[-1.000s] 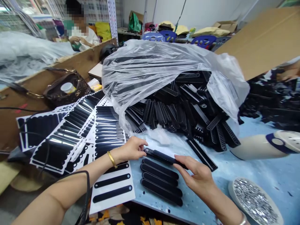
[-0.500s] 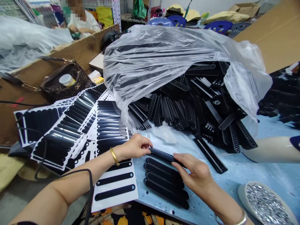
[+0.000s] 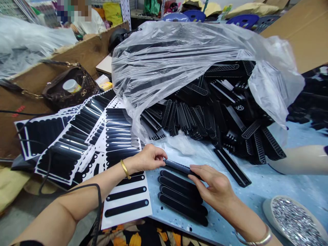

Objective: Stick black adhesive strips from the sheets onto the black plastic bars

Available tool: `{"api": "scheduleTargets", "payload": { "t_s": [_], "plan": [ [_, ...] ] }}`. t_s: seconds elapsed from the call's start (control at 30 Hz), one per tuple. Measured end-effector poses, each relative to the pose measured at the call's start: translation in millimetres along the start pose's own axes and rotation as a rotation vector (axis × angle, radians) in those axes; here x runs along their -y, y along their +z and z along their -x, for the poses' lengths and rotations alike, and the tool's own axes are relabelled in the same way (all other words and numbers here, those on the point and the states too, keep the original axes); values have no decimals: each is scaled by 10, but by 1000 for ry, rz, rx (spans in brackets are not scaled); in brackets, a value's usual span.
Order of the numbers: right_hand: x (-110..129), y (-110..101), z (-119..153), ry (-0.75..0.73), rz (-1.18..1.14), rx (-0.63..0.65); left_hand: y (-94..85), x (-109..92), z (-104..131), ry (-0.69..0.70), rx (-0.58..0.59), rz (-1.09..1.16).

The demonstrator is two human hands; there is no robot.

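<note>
My left hand (image 3: 151,158) pinches the left end of a black flat strip-shaped piece (image 3: 178,167), and my right hand (image 3: 211,182) grips its right end between thumb and fingers. The piece is held level over the blue table, tilted slightly on its edge. Just below it lie several similar black pieces (image 3: 180,201) with rounded ends, side by side in a row. Under my left forearm is a white sheet of black strip stickers (image 3: 128,218), each with a small hole at one end; the lower part of the sheet has strips missing.
A clear plastic bag (image 3: 164,58) spills many black pieces (image 3: 230,112) behind my hands. More sticker sheets (image 3: 61,153) lie left, near a brown handbag (image 3: 69,85). A white bowl of silvery bits (image 3: 294,218) stands front right. Another person (image 3: 89,22) sits far left.
Both hands keep hold of the black piece in nearly the same pose. The view has shifted slightly; the person at the back has leaned a little left.
</note>
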State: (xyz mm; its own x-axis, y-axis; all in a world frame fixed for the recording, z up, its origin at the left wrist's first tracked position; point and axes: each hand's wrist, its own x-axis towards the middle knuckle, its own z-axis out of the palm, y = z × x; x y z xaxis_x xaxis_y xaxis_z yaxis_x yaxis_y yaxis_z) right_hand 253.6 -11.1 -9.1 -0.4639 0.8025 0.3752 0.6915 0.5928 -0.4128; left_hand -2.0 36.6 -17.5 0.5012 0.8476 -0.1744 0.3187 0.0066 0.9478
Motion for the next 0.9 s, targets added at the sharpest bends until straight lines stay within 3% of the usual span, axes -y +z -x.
{"api": "scheduleTargets", "payload": {
  "t_s": [0.9],
  "plan": [
    [29, 9, -67, -46, 78, 45, 4, -1, -11, 18, -7, -16]
  ]
}}
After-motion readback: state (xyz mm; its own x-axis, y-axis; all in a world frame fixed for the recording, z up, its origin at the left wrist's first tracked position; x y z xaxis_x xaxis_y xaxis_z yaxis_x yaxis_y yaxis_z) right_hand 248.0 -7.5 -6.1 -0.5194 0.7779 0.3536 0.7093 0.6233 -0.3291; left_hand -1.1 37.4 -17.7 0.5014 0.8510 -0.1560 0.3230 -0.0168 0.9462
